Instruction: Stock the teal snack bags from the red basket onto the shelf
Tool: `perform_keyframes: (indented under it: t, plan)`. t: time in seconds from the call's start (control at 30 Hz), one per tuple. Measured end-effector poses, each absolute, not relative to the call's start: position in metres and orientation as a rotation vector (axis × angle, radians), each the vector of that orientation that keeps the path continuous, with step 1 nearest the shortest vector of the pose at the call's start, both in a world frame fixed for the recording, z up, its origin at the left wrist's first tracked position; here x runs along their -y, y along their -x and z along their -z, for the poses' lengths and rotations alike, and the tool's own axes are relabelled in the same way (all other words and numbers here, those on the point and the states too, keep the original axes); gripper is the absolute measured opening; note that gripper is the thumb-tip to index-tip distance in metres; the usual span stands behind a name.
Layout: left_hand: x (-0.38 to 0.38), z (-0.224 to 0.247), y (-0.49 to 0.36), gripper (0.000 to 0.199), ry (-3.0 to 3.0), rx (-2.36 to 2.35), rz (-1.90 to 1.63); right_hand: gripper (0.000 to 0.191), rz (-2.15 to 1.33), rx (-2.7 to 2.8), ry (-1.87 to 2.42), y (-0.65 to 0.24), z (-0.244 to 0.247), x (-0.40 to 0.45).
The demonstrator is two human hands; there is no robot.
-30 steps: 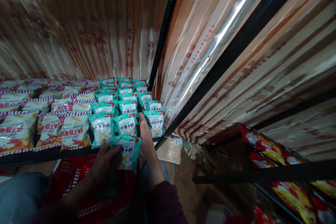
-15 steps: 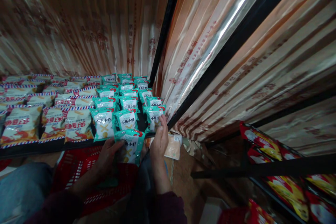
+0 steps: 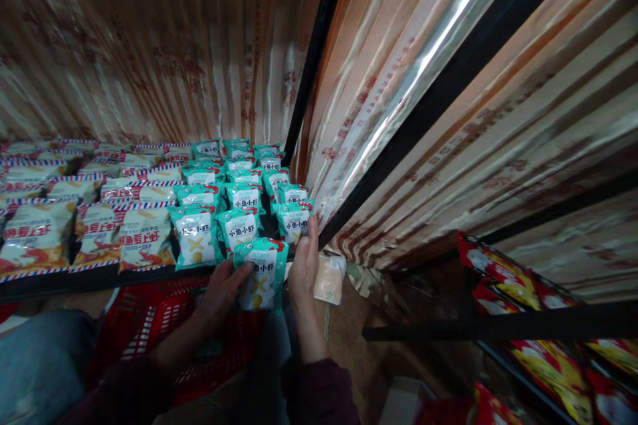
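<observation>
My left hand (image 3: 224, 289) grips a teal and white snack bag (image 3: 262, 279) by its left side, thumb across its front, in front of the shelf edge. Just right of that bag is my right hand (image 3: 303, 265), upright with its fingers stretched; its fingertips are beside the front right teal bag (image 3: 295, 222) on the shelf. Whether the right palm touches the held bag cannot be made out. Rows of teal bags stand behind, among them one at the front left (image 3: 195, 239) and one in the middle (image 3: 239, 229).
White and orange bags (image 3: 147, 239) fill the shelf's left part. Below the shelf is a red basket (image 3: 149, 325). A black post (image 3: 423, 109) and pleated curtain rise at the right. Red and yellow bags (image 3: 548, 372) sit on a rack at the lower right; a flat package (image 3: 329, 279) lies behind my right hand.
My left hand has moved right and slightly up with the teal bag, bringing it closer to my right hand. The right hand has barely moved.
</observation>
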State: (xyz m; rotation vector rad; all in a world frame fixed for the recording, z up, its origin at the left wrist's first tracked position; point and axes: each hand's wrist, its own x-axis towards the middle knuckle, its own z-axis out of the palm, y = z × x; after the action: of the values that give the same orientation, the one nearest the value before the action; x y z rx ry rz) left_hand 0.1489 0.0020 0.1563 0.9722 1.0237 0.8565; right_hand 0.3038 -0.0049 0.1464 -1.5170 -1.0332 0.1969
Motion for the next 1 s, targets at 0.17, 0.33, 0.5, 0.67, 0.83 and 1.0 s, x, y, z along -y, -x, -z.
perform_keyframes:
  t: [0.17,0.33,0.5,0.67,0.83,1.0]
  plan:
    - [-0.003,-0.154,-0.15,0.042,-1.105,-1.033,-0.832,0.06,-0.203,1.045,1.545,-0.303,-0.141,0.007]
    - [-0.003,-0.153,-0.155,0.044,-1.144,-1.036,-0.824,0.066,-0.287,0.982,1.549,-0.306,-0.136,-0.001]
    - [-0.006,-0.161,-0.159,0.043,-1.223,-1.097,-0.862,0.065,-0.328,0.949,1.533,-0.308,-0.133,-0.006]
    - [-0.008,-0.163,-0.165,0.049,-1.336,-1.114,-0.845,0.065,-0.341,0.921,1.513,-0.31,-0.135,-0.009]
    - [-0.011,-0.164,-0.172,0.045,-1.422,-1.047,-0.857,0.059,-0.28,1.004,1.482,-0.308,-0.14,0.001]
    - [-0.017,-0.177,-0.183,0.042,-1.545,-1.051,-0.843,0.055,-0.268,1.042,1.436,-0.3,-0.141,0.017]
